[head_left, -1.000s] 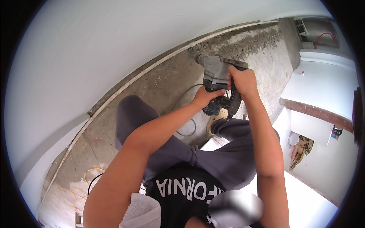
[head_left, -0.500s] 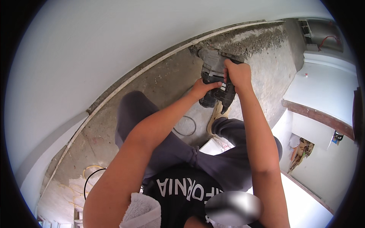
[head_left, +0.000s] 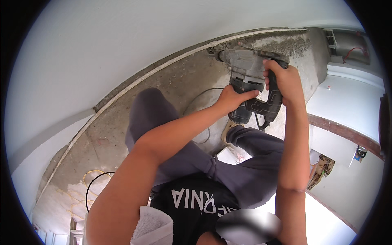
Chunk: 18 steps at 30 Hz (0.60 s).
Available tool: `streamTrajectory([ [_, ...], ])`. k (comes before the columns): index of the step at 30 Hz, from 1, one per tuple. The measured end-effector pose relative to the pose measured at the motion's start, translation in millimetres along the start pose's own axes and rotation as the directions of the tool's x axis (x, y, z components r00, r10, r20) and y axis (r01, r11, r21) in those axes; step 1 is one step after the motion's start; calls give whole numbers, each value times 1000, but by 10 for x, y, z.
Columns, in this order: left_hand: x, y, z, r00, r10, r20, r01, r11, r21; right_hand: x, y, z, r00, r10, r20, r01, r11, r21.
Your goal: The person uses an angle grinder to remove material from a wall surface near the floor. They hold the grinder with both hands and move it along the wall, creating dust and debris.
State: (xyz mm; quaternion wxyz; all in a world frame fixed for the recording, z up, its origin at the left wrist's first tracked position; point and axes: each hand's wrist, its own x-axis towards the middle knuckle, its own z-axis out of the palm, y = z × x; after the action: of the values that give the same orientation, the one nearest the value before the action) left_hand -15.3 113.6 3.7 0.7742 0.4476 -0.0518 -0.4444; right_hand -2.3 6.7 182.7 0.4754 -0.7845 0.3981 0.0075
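A grey and black rotary hammer [head_left: 245, 65] is held at upper centre, its front end pointed left at broken concrete beside a white pipe [head_left: 171, 60] along the wall's base. My left hand [head_left: 237, 98] is wrapped round the tool's dark lower body, thumb across it. My right hand [head_left: 288, 81] grips the black rear handle, fingers curled round it. A dark cord [head_left: 192, 101] runs from near the tool over the dusty concrete floor. The tool's tip is hard to make out.
My bent legs [head_left: 151, 106] are on the floor [head_left: 102, 147] below the tool. Rubble [head_left: 286, 43] lines the upper edge. Yellow cord [head_left: 92, 171] and a ladder-like frame [head_left: 74, 232] lie at lower left. White walls [head_left: 81, 49] surround me; a ragged opening [head_left: 322, 167] shows at right.
The tool and both hands have moved to the right since the earlier frames. My left knee appears higher in the picture; both grips remain on the tool.
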Motion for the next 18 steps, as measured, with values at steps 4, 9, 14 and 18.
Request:
streamTrajectory([
  [4,-15,34,-120,1000,20,17,-20,1000,5,-26,-65,166,1000,-5,-13,5,999,-43],
  [9,85,36,-189,999,39,9,-38,999,-33,89,-105,263,1000,-23,-12,22,998,-62],
  [14,142,47,-239,1000,6,2,-6,993,-119,268,-164,320,999,-13,43,19,992,-125],
  [18,235,57,-253,1000,-14,-27,11,993,-114,407,-229,377,999,3,32,2,984,-179],
])
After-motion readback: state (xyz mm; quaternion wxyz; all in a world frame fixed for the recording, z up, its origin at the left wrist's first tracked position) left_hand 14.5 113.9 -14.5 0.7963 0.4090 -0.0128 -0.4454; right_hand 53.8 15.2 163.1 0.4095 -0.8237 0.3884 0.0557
